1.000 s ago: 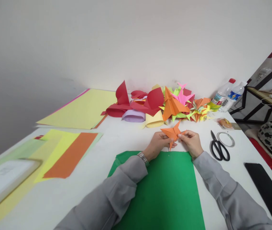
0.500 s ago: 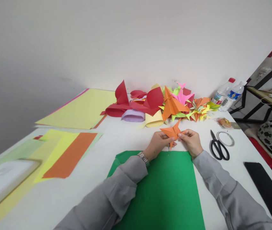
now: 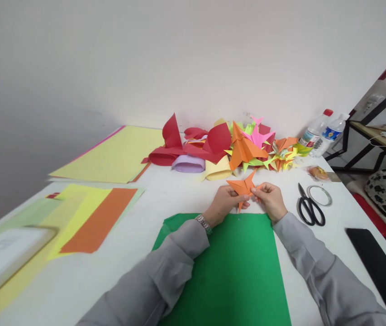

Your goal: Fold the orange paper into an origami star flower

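An orange folded paper plane (image 3: 245, 186) with pointed wings is held between my two hands, above the far edge of a green paper sheet (image 3: 236, 267). My left hand (image 3: 226, 203) pinches its near left side, thumb on top and fingers beneath. On the plane's right side, my right hand (image 3: 270, 199) grips a wing between thumb and fingertips. The fingers partly cover the folds. Just beyond lies a pile of folded paper pieces, among them a larger orange plane (image 3: 243, 147) and a pink one (image 3: 258, 136).
Black-handled scissors (image 3: 310, 210) and a tape roll (image 3: 319, 195) lie to the right, with a black flat object (image 3: 376, 271) nearer. Two bottles (image 3: 330, 133) stand at the back right. Coloured sheets (image 3: 99, 222) and a white box (image 3: 6, 258) are on the left.
Both hands stay in nearly the same place with the orange paper plane. The plane has turned or tilted very slightly, its lower tip shifting a little left.
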Tool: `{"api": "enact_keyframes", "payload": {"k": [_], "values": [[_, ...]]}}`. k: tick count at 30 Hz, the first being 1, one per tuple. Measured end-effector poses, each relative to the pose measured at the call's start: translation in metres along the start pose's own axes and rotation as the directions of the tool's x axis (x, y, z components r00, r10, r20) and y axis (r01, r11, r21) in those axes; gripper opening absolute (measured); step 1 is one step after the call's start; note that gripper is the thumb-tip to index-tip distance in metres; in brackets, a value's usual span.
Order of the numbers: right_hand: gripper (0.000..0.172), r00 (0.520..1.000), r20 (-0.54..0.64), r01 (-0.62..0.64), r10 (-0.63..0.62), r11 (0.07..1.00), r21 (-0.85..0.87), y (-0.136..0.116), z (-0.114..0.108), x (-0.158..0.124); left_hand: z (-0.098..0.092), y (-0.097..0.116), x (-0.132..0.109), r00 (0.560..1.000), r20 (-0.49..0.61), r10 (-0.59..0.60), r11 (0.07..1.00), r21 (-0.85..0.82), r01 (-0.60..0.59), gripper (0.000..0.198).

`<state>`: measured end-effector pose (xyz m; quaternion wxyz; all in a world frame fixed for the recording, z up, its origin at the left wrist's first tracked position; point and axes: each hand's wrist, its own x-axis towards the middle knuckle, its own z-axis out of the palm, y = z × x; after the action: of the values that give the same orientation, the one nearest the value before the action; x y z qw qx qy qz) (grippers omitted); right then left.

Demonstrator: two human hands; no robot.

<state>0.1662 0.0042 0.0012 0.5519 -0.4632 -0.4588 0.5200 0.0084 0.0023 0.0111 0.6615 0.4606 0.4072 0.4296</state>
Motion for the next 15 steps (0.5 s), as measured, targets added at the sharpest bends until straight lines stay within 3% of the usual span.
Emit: {"api": "enact_keyframes", "payload": {"k": [8,15], "values": [[0.033,0.999,0.053,-0.006,0.005,1.0,0.012,-0.0006,-0.0006,-0.0005,-0.0016,-0.0006,0.0007,1.0,0.007,0.022,1.0,-0.019,-0.022,0.03],[0.036,1.0,0.014,-0.014,0.013,1.0,0.005,0.0,0.0,0.0004,-0.0003,0.0003,0.0,1.0,-0.001,0.016,1.0,-0.011,-0.016,0.028]]}}
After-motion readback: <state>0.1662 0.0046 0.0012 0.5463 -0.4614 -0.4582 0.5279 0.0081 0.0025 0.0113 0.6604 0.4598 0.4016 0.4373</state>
